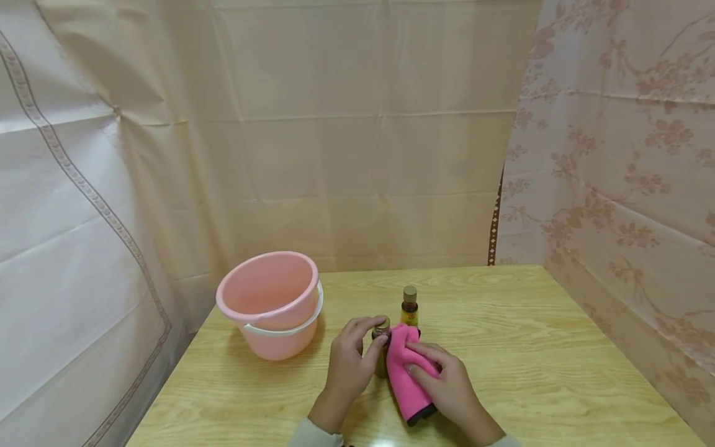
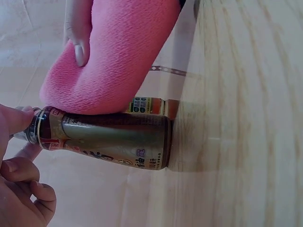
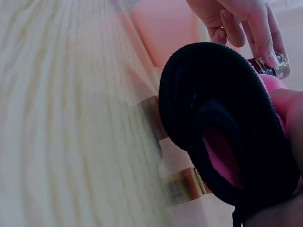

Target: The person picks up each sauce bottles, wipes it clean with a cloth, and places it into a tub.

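A small dark glass bottle (image 2: pixel 113 137) with a printed label stands upright on the wooden table. My left hand (image 1: pixel 349 360) pinches it at the cap and neck between thumb and fingers. A folded pink cloth (image 1: pixel 403 382) with a black edge is gripped in my right hand (image 1: pixel 452 382), its thumb and fingers bunching the fabric. In the left wrist view the cloth lies along the bottle's side, up near the neck. The right wrist view shows the cloth's black hem (image 3: pixel 208 71) hanging in a loop, hiding most of the bottle.
Just behind the cloth stands a second dark bottle (image 1: pixel 410 310) with a yellow label and gold-brown cap. A pink bucket (image 1: pixel 282 346) with a white handle sits at the table's left. Curtains (image 1: pixel 357 155) hang behind and along both sides of the table (image 1: pixel 530 372).
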`<action>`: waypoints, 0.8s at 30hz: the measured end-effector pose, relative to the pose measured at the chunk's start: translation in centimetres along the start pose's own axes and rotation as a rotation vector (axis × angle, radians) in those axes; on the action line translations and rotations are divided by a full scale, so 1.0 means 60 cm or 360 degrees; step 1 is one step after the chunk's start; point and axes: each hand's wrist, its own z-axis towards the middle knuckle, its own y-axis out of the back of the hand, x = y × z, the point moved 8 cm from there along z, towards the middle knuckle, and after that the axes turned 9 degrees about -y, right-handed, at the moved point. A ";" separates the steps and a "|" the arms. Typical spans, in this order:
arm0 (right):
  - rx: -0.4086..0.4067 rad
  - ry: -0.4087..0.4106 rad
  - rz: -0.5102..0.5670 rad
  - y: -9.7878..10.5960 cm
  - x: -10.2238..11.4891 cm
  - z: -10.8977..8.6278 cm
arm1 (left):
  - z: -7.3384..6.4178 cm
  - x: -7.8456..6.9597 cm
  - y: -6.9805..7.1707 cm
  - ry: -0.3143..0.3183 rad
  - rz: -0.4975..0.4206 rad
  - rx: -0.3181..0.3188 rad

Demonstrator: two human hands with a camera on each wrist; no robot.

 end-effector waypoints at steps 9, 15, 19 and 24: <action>0.0025 -0.0045 -0.0063 -0.003 -0.005 0.000 | 0.000 -0.002 -0.002 0.0000 0.0022 0.0035; 0.0026 -0.0087 -0.0109 -0.005 -0.008 0.001 | 0.000 -0.001 -0.001 0.0003 0.0029 0.0026; 0.0046 -0.0124 -0.0148 -0.007 -0.012 0.002 | -0.001 -0.001 0.000 0.0002 0.0032 0.0013; 0.0062 -0.0167 -0.0185 -0.009 -0.018 0.003 | -0.001 -0.001 0.003 -0.0007 0.0036 -0.0003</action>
